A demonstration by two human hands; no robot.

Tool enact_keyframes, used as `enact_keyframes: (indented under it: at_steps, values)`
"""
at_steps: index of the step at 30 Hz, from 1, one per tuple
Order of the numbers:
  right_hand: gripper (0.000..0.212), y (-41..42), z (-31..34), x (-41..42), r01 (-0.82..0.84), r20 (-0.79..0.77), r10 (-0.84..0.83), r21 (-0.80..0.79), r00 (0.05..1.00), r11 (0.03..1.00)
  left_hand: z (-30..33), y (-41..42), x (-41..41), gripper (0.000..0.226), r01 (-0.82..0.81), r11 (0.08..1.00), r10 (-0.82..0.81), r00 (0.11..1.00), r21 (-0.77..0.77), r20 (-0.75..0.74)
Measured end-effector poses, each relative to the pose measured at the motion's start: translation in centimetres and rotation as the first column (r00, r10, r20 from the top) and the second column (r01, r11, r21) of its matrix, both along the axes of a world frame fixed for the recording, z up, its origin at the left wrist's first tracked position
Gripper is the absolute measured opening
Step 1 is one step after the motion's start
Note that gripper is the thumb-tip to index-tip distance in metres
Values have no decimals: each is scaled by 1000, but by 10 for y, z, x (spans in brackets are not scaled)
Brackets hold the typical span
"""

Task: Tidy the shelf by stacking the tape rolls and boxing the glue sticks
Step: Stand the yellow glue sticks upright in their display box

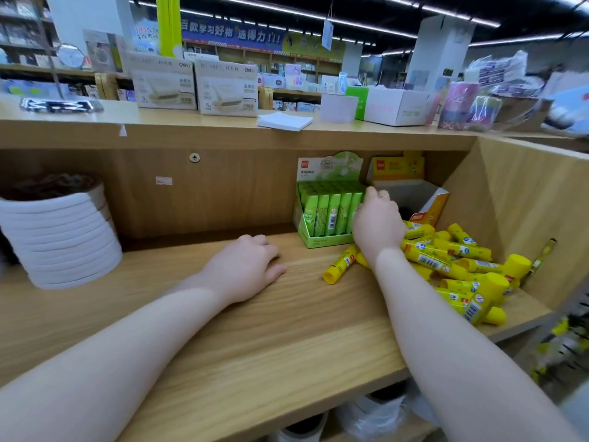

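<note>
Yellow glue sticks (452, 266) heaped loose at shelf's (223, 330) right end, beside green display box (328, 215). Right hand (377, 223) at box's edge, fingers curled; grip unclear. Left hand (245, 266) loosely curled, resting on shelf. White tape rolls (60, 231) stacked far left.

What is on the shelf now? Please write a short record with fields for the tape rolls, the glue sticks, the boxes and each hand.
tape rolls: white stack at the left end of the shelf
green box: full of green glue sticks, standing upright
yellow box: open, looks nearly empty
yellow glue sticks: loose pile at the right end, one stick lying apart
left hand: resting on the shelf board, holding nothing
right hand: at the right edge of the green box, fingers curled; grip not visible
</note>
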State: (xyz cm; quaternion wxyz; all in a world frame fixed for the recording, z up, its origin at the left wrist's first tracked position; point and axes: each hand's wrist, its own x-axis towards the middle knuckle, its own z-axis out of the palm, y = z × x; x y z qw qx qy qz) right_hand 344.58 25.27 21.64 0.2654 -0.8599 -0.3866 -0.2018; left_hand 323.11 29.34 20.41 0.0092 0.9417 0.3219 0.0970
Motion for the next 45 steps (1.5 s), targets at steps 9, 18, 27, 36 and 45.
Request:
enact_keyframes:
  at_steps: [9,18,27,36,45]
  values:
    - [46,-38,32,-36,-243,10,245,164,970,956,3,-19,9,43,39,995,-33,997,-88,64]
    - [24,-187,22,-24,-213,232,63,712,971,669,8,-83,43,84,347,937,-320,901,-46,291]
    - [50,-194,-44,34,-127,-169,294,628,941,768,-4,-127,92,105,298,953,-268,914,-57,304]
    - [40,-180,-39,76,-429,-184,576,500,796,752,0,-161,147,84,335,869,-440,860,365,258]
    - [21,-164,-33,109,-504,-307,790,635,531,586,-2,-166,173,58,83,966,-139,965,243,224]
